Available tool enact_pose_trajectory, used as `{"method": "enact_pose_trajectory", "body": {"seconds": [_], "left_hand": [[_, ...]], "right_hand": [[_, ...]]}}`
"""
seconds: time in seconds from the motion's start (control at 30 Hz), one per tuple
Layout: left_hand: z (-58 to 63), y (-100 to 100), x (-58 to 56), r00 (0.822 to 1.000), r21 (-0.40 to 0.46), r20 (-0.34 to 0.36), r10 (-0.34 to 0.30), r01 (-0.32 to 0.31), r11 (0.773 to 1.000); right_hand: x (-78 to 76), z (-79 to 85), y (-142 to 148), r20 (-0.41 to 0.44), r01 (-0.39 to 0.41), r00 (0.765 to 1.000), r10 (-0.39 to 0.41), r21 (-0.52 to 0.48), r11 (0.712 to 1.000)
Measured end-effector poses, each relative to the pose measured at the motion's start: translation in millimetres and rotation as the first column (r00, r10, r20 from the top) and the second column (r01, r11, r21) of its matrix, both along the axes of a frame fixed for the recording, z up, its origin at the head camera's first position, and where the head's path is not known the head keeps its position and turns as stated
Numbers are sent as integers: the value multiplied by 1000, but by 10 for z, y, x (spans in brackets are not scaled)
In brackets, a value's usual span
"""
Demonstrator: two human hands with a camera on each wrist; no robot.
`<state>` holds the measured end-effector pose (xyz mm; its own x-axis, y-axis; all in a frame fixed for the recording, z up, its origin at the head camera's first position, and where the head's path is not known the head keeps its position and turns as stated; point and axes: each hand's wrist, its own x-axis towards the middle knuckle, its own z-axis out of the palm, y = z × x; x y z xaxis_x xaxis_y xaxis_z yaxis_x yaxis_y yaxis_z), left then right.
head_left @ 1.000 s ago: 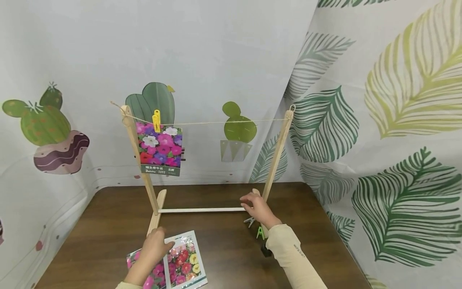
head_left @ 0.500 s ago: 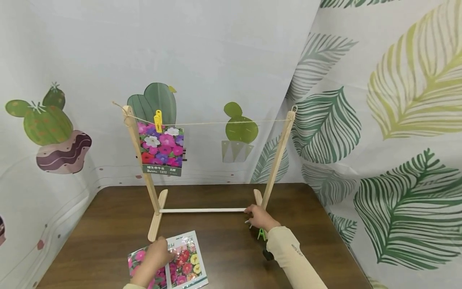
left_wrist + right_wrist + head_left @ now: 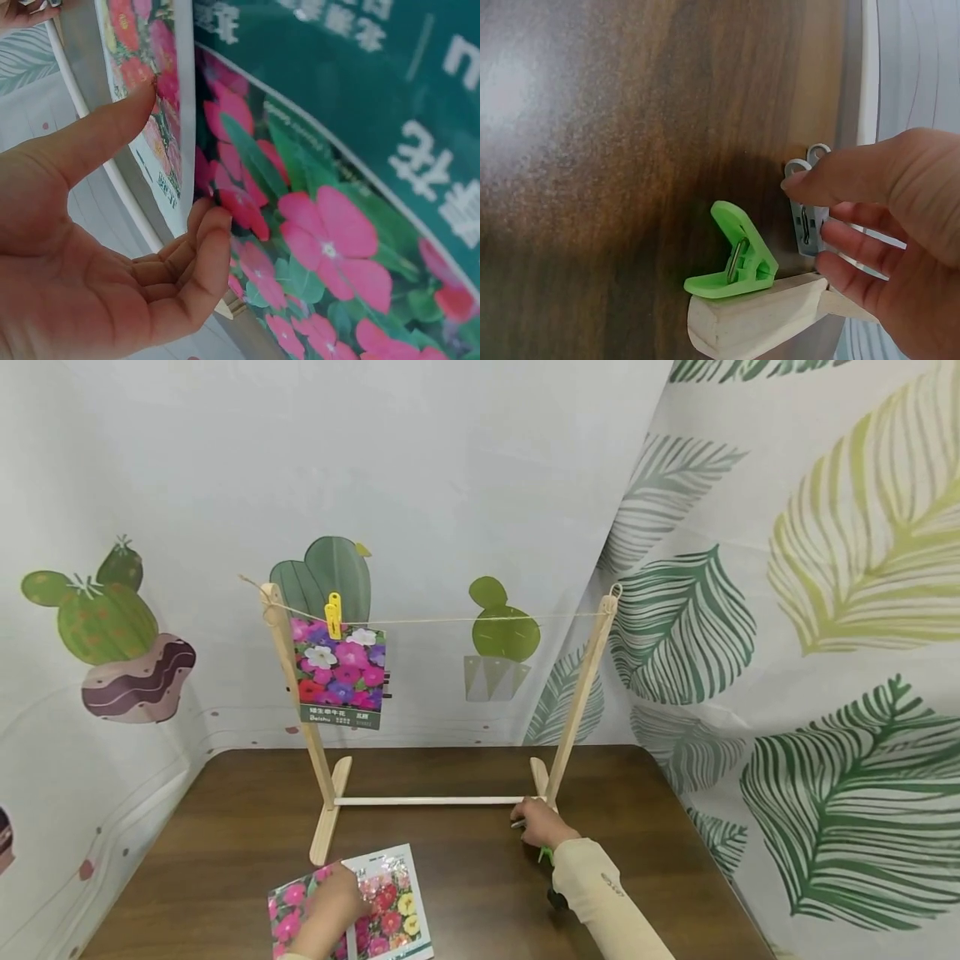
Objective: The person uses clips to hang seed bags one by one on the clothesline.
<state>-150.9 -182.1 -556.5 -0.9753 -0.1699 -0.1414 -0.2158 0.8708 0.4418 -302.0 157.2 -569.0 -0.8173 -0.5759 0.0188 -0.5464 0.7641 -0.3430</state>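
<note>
My right hand (image 3: 543,825) is at the foot of the wooden rack's right post. In the right wrist view its thumb and fingers pinch a grey clothespin (image 3: 804,217). A green clothespin (image 3: 746,259) sits on the wooden foot (image 3: 731,326) beside it. At the front left, my left hand (image 3: 336,906) rests over two flower seed packets, its fingers loosely bent. One is a pink-flower packet (image 3: 330,247), the other a red-and-yellow-flower packet (image 3: 393,902). In the left wrist view the thumb lies against the red-and-yellow one, and the fingertips touch near the pink one's edge.
A string (image 3: 450,621) runs between the rack's posts. A yellow clothespin (image 3: 334,615) holds a petunia packet (image 3: 343,681) at its left end. A white rod (image 3: 435,801) joins the feet. A black clip (image 3: 557,899) lies partly hidden by the right sleeve.
My right hand has come down from above the grey clothespin and taken hold of it. My left hand has lowered slightly onto the packets. The head view has shifted a little.
</note>
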Motion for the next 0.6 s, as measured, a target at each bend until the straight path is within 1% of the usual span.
{"method": "enact_pose_trajectory", "body": {"seconds": [0.13,0.27,0.43,0.6], "left_hand": [[-38,26,54,999,-13,-51,-16,15,1000],[-43,51,82,995,13,-91,-33,34,999],[-42,50,64,997,11,-76,-26,27,1000],[-51,35,55,997,8,-72,-7,8,1000]], "right_hand": [[20,-59,18,-18,15,1000,-14,17,1000],[34,-53,19,-32,17,999,-17,13,1000],[66,24,-4,-22,23,1000,-23,16,1000],[83,72,-27,-35,14,999,-13,25,1000]]}}
